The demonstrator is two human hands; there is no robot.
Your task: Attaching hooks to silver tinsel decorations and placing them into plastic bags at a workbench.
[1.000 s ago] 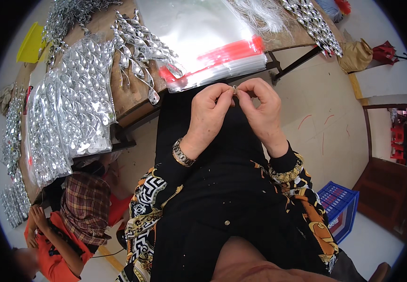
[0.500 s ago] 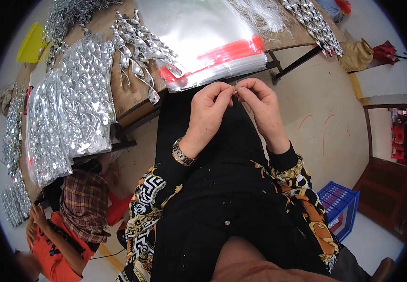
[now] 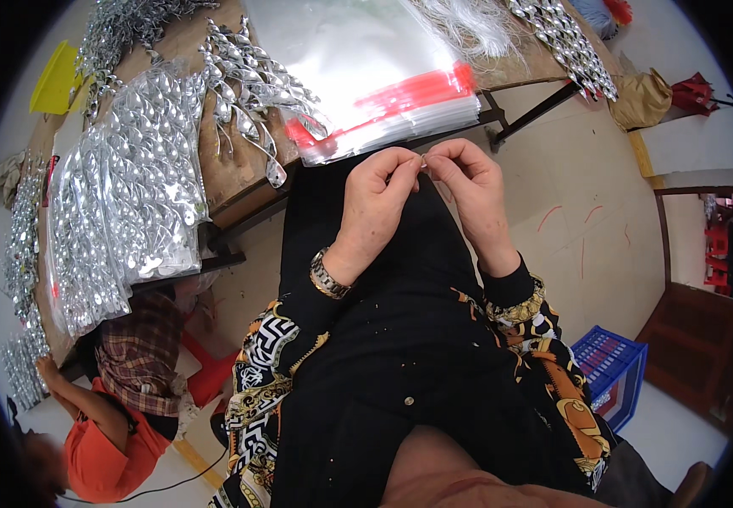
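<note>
My left hand (image 3: pixel 372 201) and my right hand (image 3: pixel 478 193) meet fingertip to fingertip in front of the table edge, above my dark-clothed lap. Both are closed in a pinch on something tiny and thin between them, mostly hidden by the fingers. Just beyond my hands lies a stack of clear plastic bags (image 3: pixel 345 51) with red strips along the near end. To its left, loose silver twisted ornaments (image 3: pixel 252 72) spread over the wooden table (image 3: pixel 233 173), one dangling past its edge. Farther left, more of them fill clear bags (image 3: pixel 134 178).
White threads (image 3: pixel 472 30) and silver spiral strands (image 3: pixel 565 46) occupy the table's far right. A co-worker in an orange shirt (image 3: pixel 117 457) is at the lower left, near a red stool (image 3: pixel 207 372). A blue plastic crate (image 3: pixel 612 372) stands on the floor to my right.
My hands stay nearly in place, with the fingertips shifting slightly. At the lower left, the co-worker has bent and moved the hands to the silver ornaments at the table edge.
</note>
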